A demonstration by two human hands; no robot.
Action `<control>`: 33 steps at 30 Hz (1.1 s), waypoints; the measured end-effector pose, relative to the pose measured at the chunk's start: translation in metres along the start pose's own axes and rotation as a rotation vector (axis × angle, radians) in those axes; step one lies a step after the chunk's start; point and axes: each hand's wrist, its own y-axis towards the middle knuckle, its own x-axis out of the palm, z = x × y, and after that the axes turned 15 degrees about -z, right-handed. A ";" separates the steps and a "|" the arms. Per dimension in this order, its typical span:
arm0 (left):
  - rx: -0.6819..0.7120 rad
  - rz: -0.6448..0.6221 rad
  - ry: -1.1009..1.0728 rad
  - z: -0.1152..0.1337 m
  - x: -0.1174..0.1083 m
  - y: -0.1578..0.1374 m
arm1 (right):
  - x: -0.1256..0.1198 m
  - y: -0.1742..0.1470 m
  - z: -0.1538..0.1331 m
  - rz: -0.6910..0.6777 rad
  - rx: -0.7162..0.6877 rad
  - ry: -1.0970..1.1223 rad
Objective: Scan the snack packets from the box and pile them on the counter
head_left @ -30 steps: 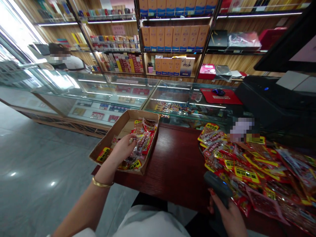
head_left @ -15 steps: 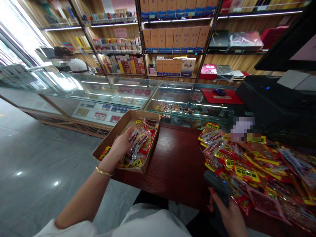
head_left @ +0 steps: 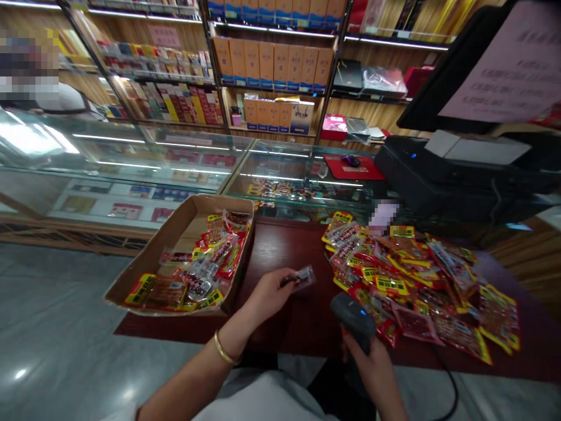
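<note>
My left hand [head_left: 272, 292], with a gold bangle at the wrist, pinches a small clear snack packet [head_left: 302, 279] above the dark red wooden table. In my right hand [head_left: 372, 362] is a black barcode scanner [head_left: 354, 318], its small blue light lit and its head tilted toward the packet. Left of my hands stands an open cardboard box [head_left: 144, 257] with several snack packets [head_left: 208, 266] inside, in red, yellow and clear wrappers. A larger heap of similar snack packets [head_left: 394, 286] lies on the table to the right of the scanner.
Beyond the table [head_left: 280, 240] runs a glass display counter [head_left: 184, 158], with a mouse [head_left: 350, 161] on a red mat. A monitor [head_left: 464, 76] and a black machine [head_left: 447, 169] stand at the right. Behind are stocked shelves; a person [head_left: 65, 102] is at far left. The scanner's cable hangs near the table's front edge.
My left hand has come out of the cardboard box and moved right with a small packet in it. The view has turned right. My right hand still grips the scanner.
</note>
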 end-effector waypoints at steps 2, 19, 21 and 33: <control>-0.027 -0.024 0.031 -0.016 0.007 0.008 | 0.000 -0.014 -0.005 0.014 -0.035 -0.143; -0.106 -0.059 -0.132 -0.029 -0.013 0.005 | -0.012 -0.043 -0.030 -0.033 -0.074 -0.493; -0.075 -0.083 -0.131 -0.028 -0.013 0.005 | -0.011 -0.044 -0.029 0.004 -0.072 -0.480; -0.056 -0.119 -0.071 -0.019 -0.011 0.006 | -0.007 -0.040 -0.037 0.001 -0.110 -0.409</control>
